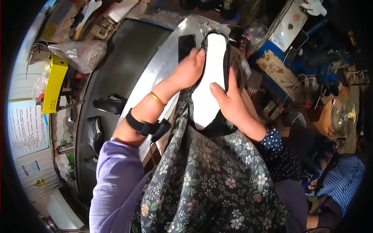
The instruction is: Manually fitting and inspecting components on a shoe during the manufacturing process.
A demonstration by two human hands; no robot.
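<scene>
A shoe workshop: a dark conveyor belt (116, 73) at left carries black shoes (95, 132), a metal worktable (163, 66) sits mid-frame, and a blue machine (279, 66) with a control box (289, 25) stands upper right.

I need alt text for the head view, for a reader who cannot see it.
Both hands, left and right, hold a black shoe sole-up, its white sole showing, over a floral apron. A phone lies on the metal table behind.

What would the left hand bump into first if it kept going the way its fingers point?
Probably the dark flat phone lying on the shiny metal table, just beyond the left hand; depth is hard to judge.
</scene>
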